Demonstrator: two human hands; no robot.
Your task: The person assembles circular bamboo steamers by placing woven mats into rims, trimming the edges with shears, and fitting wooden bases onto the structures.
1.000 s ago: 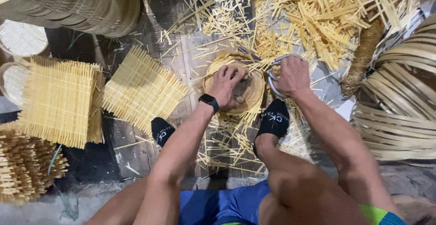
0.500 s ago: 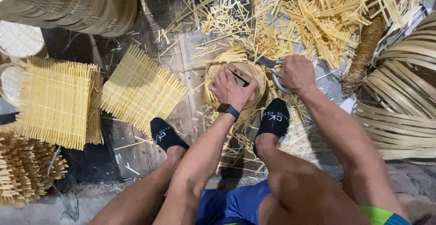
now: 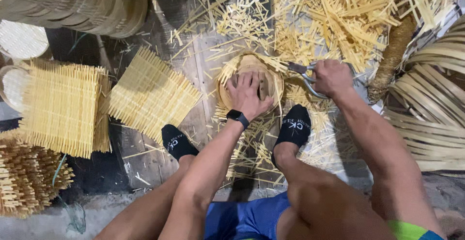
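Round bamboo basket (image 3: 252,82) sits on the wooden floor (image 3: 145,157) between the two black-socked feet, just ahead of them, open side up. It is round, so no real long axis; loose strip ends stick out past its rim toward the upper right. Left hand (image 3: 249,97) lies spread flat inside the basket, fingers pointing away from the person, palm pressing down, not curled round anything; a black wristband sits just behind it. Right hand (image 3: 332,77) is clenched on the loops of metal shears (image 3: 305,72), just to the right of the left hand's grip. The shears' long axis runs nearly level, left to right, blades pointing left at the basket rim and touching or almost touching it; cannot tell which. Cut bamboo strips (image 3: 339,22) lie piled beyond both hands. Square woven mats (image 3: 150,94) lie well left of the left hand, and bent bamboo hoops (image 3: 431,104) right of the right hand.
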